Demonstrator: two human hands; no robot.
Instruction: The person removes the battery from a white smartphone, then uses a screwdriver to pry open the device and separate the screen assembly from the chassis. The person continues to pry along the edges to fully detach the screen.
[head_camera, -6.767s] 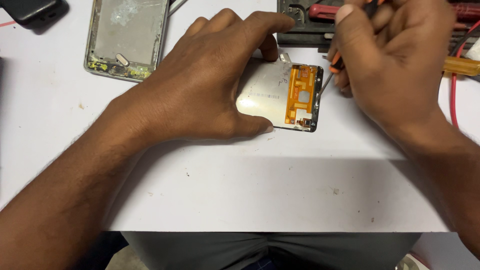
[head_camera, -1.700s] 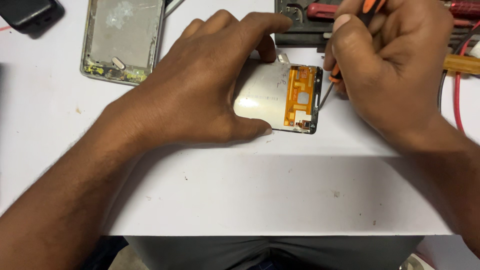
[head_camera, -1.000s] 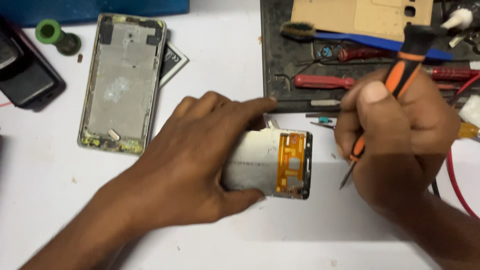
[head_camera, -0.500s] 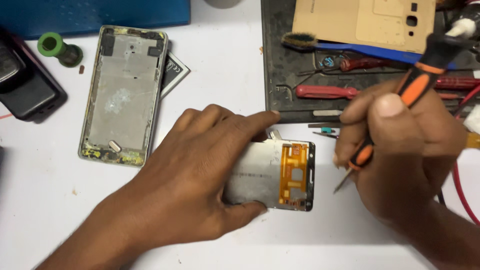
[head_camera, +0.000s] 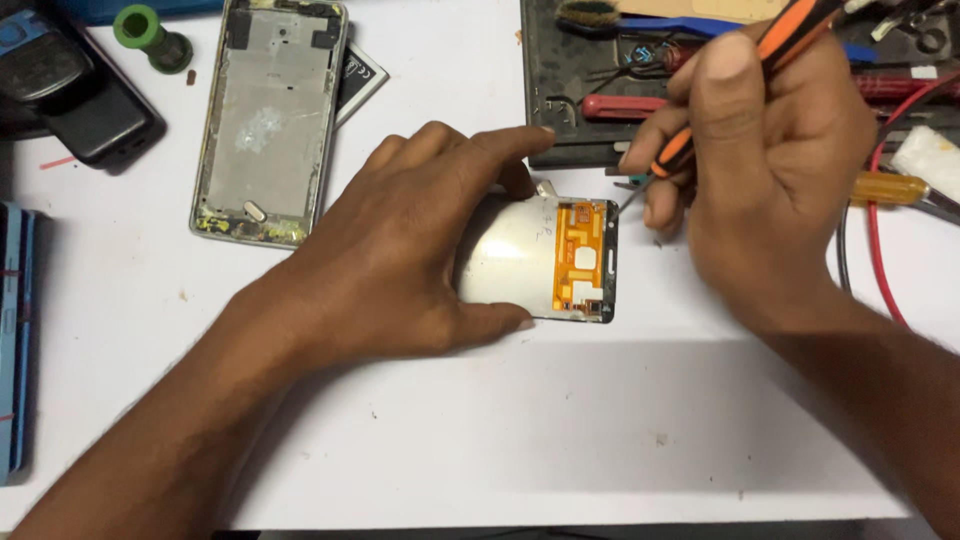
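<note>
Well, the white table (head_camera: 500, 440) takes up most of what I see, and on it there is one bare metal phone frame (head_camera: 268, 120) lying flat at the upper left, well apart from the work. One black tool tray (head_camera: 560, 90) sits at the top right with a red-handled driver (head_camera: 625, 106) in it, and one dark phone (head_camera: 95, 110) lies at the far left beside a single green spool (head_camera: 148, 32).

The left hand (head_camera: 400, 260) lies spread over the display panel (head_camera: 540, 258), palm down, forefinger along its far edge and thumb against its near edge, pinning it to the table near the middle. There is just one such panel: a thin silvery back with an orange flex ribbon (head_camera: 583, 255) at its right end. I judge it light, stiff yet brittle (glass underneath, most likely), and the ribbon soft and easy to tear. It looks best held by its long edges, as it is now, with no pressure on the ribbon or on the middle of the plate.

The right hand (head_camera: 770, 170) is closed around one orange-and-black screwdriver (head_camera: 760, 70), gripped like a pen, its thin tip (head_camera: 628, 200) just beside the panel's upper right corner; whether it touches I cannot tell.
</note>
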